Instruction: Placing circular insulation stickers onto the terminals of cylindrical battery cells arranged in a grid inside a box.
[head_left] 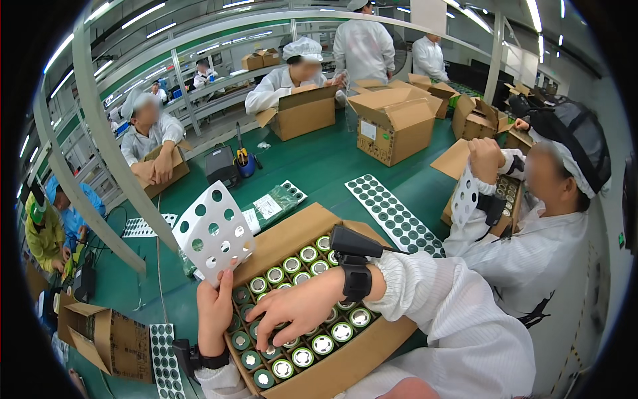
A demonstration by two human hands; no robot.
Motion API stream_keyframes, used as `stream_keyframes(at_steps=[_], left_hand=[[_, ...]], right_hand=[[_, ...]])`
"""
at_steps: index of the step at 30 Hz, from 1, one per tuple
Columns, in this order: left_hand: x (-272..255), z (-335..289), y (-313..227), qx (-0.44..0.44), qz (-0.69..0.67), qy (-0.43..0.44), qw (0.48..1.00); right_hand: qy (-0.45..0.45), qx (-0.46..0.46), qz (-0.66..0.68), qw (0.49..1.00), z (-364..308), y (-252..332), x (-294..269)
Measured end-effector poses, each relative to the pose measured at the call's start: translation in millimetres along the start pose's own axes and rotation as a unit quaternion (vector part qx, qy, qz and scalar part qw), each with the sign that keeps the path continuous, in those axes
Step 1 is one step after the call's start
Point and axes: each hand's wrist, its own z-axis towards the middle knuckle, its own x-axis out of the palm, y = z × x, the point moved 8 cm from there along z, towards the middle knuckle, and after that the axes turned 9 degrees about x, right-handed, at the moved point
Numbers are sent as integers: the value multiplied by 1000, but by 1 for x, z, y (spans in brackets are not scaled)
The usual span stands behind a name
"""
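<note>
My left hand (214, 309) pinches the lower end of a white sheet (214, 211) with rows of round holes, held up above the left side of an open cardboard box (372, 346). Inside the box, upright cylindrical battery cells (322, 344) with bright green rims stand in a cardboard divider grid. Several cells along the left side wear dark green discs (240, 340) on their tops; others show bare metal ends. My right hand (299, 309) is over the left-middle cells, fingers spread and pointing down, fingertips at the tops. It hides some cells. Both wrists carry black strapped devices.
Beyond the box lies a sheet of dark green round stickers (392, 213), with a plastic-wrapped pack (276, 206) farther left. A black device (222, 166) stands beside a blue tool holder (246, 163). A co-worker (531, 226) sits close at right; open cartons (392, 126) stand along the green table.
</note>
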Motion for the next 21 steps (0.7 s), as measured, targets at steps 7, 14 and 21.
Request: stream_keyframes(at_steps=[7, 14, 21], left_hand=[[-4, 1, 2, 7, 2, -7, 1000], [4, 3, 3, -9, -24, 1, 1000], [-10, 0, 11, -8, -77, -60, 995]], right_hand=[[5, -41, 16, 999, 7, -1, 0], [-10, -30, 9, 999, 0, -4, 0], [-20, -23, 23, 999, 0, 2, -12]])
